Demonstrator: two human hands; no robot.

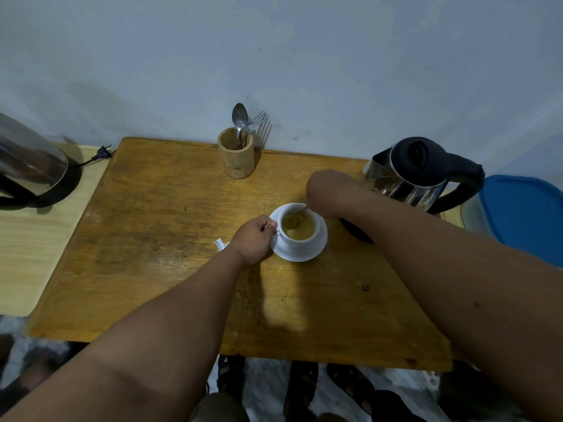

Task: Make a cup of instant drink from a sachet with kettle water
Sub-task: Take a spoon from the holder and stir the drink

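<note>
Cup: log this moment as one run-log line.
stage: stirring | left hand: holds cup handle | right hand: holds spoon in drink | cup: on saucer | kettle: set down behind

Both bare forearms reach forward from the lower corners. The left hand is curled in a closed grip, knuckles up, thumb and forefinger pinched together. The right hand is farther forward, wrist bent downward, fingers bunched in a tight pinching grip.
</note>
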